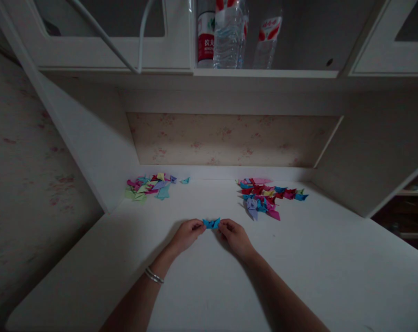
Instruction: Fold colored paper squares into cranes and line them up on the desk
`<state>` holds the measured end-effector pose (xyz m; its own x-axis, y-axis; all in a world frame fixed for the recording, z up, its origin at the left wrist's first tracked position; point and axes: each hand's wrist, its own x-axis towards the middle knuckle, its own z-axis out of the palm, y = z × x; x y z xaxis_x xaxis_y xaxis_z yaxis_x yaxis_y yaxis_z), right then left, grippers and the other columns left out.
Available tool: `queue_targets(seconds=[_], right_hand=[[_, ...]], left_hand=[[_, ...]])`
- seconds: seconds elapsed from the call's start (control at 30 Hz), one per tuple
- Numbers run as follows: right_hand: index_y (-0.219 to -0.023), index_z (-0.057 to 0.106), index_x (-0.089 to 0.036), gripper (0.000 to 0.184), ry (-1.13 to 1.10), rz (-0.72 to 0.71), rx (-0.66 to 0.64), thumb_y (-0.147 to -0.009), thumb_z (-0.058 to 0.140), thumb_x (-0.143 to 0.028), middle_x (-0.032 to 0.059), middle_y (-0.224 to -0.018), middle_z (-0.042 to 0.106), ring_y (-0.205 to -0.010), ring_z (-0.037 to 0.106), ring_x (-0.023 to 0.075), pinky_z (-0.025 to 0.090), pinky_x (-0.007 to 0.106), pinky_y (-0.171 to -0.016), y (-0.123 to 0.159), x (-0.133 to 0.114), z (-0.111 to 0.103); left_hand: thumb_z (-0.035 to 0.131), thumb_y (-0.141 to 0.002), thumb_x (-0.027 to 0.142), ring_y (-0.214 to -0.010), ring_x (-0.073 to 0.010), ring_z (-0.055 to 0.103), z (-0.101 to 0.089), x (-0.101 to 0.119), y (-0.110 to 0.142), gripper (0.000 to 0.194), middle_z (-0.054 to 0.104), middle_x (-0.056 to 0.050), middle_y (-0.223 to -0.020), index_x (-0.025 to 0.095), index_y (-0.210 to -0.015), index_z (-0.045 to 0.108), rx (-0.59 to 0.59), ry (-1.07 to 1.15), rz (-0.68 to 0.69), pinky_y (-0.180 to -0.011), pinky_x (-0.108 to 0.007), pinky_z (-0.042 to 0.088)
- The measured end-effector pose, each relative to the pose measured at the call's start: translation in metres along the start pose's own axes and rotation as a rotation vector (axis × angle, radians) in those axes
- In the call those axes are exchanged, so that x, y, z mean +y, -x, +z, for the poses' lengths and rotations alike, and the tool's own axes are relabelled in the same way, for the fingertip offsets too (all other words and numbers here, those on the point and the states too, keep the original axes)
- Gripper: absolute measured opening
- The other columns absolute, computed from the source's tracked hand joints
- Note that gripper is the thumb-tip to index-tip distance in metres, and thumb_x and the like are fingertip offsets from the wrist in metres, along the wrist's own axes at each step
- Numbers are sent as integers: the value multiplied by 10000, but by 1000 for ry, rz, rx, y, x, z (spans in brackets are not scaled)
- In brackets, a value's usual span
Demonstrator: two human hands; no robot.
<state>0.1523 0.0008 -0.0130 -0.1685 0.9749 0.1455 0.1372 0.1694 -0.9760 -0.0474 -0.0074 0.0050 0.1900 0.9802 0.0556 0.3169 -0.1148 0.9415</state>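
A small blue folded-paper piece [211, 224], with pointed ends, is held level over the white desk [191, 286]. My left hand [188, 234] pinches its left end between thumb and finger. At the opposite end, my right hand [235, 235] has the same piece in a pinch. Beyond the right hand lies a spread of folded-paper pieces [264, 193] in red, blue, pink, yellow and lilac. Another heap of folded paper [148, 185], in green, magenta, purple and teal, lies beyond the left hand.
A single teal paper piece [185, 180] sits beside the left heap. Above the desk, a shelf [264, 73] holds clear plastic bottles [227, 41] and a red-labelled container [206, 39]. A pale cable [107, 38] hangs before the left cabinet door. Side panels [87, 133] flank the desk.
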Motion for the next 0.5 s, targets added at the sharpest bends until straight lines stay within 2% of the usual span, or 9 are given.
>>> queue_targets(seconds=[0.3,0.37,0.5], right_hand=[[-822,649,-165,366,-30,8,2,-775,595,-524,-8,-612,578,-542,500,123,370,242,-516,0,-2,1],[-889,660,-165,387,-16,15,35,-775,600,-530,-10,-604,583,-533,505,126,375,246,-514,0,-2,0],[-1057,645,-173,459,-11,17,78,-766,620,-527,30,-780,658,-548,529,125,397,255,-517,0,-2,-1]], left_hand=[[555,-767,420,-558,-106,407,-1,2,1,285,454,47,-593,142,-730,608,-14,-14,3,-528,-226,306],[550,-776,422,-561,-106,405,-1,1,0,291,449,46,-591,142,-737,619,-23,-24,15,-531,-226,304],[556,-774,451,-567,-109,394,0,-3,0,317,444,45,-589,145,-763,641,-33,-29,15,-531,-225,299]])
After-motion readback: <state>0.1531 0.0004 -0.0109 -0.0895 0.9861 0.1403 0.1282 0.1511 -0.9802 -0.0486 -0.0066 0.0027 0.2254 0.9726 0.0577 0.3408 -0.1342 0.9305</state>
